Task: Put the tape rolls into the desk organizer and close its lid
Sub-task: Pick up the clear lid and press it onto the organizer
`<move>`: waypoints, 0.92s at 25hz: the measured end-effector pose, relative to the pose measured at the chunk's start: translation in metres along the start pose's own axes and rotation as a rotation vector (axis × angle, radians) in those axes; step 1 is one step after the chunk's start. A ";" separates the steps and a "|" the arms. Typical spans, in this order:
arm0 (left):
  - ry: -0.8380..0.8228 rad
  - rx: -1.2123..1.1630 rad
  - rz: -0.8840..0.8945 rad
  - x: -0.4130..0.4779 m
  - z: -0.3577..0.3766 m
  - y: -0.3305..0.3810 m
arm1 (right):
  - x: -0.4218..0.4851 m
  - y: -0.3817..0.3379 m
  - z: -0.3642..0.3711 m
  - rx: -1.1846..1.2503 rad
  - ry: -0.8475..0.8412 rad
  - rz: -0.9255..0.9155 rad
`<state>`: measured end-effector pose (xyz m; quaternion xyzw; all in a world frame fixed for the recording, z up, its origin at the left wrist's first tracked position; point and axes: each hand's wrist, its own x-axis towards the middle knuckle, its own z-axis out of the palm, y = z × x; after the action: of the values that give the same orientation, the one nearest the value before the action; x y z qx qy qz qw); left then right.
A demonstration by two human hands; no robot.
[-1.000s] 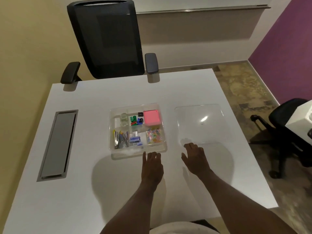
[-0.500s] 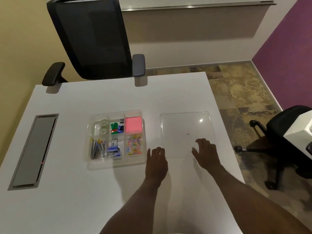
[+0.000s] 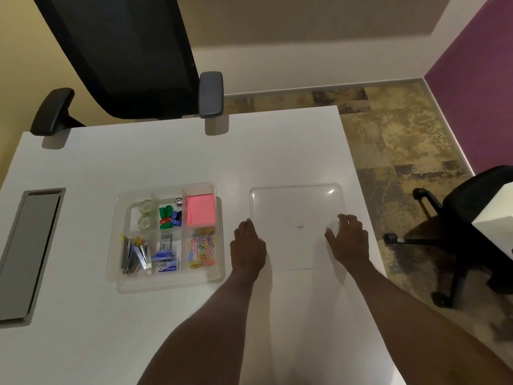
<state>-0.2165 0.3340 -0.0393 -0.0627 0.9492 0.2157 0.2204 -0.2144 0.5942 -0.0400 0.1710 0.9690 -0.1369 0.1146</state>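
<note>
Head view shows your left hand and right hand, fingers spread and holding nothing, flanking the clear lid at centre right; the desk organizer, tape rolls inside, lies just left.

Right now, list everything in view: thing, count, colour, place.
desk: one, white, fills the foreground
desk organizer: one, clear, left of centre, lid off
tape rolls: two, clear, organizer's far-left compartment
sticky notes: one pad, pink, far-right compartment
paper clips: many, mixed colours, near-right compartment
lid: one, clear, flat on desk right of organizer
cable hatch: one, grey, desk's left edge
office chairs: two, black, behind desk and far right
left hand: at lid's left edge
right hand: on lid's right part
</note>
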 end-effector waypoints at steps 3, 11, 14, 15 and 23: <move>-0.007 -0.032 -0.070 0.014 0.000 0.006 | 0.016 0.003 0.001 -0.006 0.009 0.083; 0.052 -0.138 -0.192 0.031 0.003 0.020 | 0.032 -0.001 0.007 0.133 0.025 0.198; 0.070 -0.264 -0.321 0.035 -0.002 0.024 | 0.033 -0.009 0.006 0.240 0.067 0.329; 0.084 -0.296 -0.350 0.034 -0.004 0.023 | 0.032 -0.011 0.004 0.275 0.095 0.376; 0.322 -0.322 -0.287 0.023 -0.043 0.015 | 0.018 -0.041 -0.024 0.441 0.319 0.331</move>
<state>-0.2572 0.3286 -0.0088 -0.2642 0.9069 0.3179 0.0818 -0.2502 0.5703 -0.0131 0.3664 0.8807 -0.2945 -0.0578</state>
